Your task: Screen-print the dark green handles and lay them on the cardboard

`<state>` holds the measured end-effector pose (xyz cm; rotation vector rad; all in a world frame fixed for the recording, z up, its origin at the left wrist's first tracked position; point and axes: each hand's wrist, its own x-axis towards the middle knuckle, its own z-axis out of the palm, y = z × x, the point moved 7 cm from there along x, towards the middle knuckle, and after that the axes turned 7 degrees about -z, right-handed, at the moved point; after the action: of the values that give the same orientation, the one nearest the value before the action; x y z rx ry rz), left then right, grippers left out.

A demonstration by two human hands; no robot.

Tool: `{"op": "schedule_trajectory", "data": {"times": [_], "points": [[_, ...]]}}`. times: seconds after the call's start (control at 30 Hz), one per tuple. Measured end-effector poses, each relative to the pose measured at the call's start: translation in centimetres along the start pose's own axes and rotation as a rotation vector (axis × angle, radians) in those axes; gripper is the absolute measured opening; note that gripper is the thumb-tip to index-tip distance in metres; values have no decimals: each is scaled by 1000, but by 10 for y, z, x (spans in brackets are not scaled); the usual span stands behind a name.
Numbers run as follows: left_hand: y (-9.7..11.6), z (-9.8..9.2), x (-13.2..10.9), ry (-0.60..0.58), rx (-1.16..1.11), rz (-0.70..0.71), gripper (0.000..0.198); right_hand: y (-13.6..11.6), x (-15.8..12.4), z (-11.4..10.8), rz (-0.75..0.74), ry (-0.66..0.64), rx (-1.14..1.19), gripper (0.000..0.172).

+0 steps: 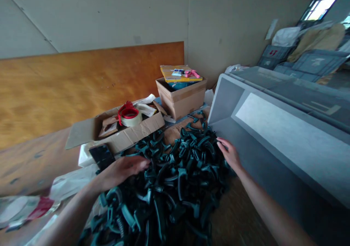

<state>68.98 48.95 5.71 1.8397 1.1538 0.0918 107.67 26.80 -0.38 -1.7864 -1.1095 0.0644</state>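
Note:
A big heap of dark curved plastic parts [180,176], handle-like in shape, covers the middle of the work surface. At the left side of the heap is my left hand [129,168], its fingers stretched over the parts and somewhat blurred. My right hand [229,152] is at the heap's right edge, beside the grey crate, with fingers and thumb apart. No part shows held in either hand. The grey plastic crate [262,147] lies tipped with its open side facing the heap.
Behind the heap stand a low cardboard box [136,134] with a red tape dispenser [128,112], and a taller carton [182,100] with pink-handled scissors [192,73] on top. A phone [102,156] leans near my left wrist. Plastic bags [73,182] lie left; stacked crates [314,63] stand far right.

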Motion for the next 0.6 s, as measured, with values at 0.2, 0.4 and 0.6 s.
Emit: {"op": "schedule_trajectory", "data": {"times": [0.2, 0.4, 0.6], "points": [[103, 91, 178, -138, 172, 319, 74, 132, 10, 4, 167, -51, -157, 57], [109, 194, 270, -119, 328, 328, 70, 135, 7, 30, 329, -144, 101, 54], [102, 216, 269, -267, 414, 328, 56, 117, -28, 52, 743, -151, 776, 54]]}}
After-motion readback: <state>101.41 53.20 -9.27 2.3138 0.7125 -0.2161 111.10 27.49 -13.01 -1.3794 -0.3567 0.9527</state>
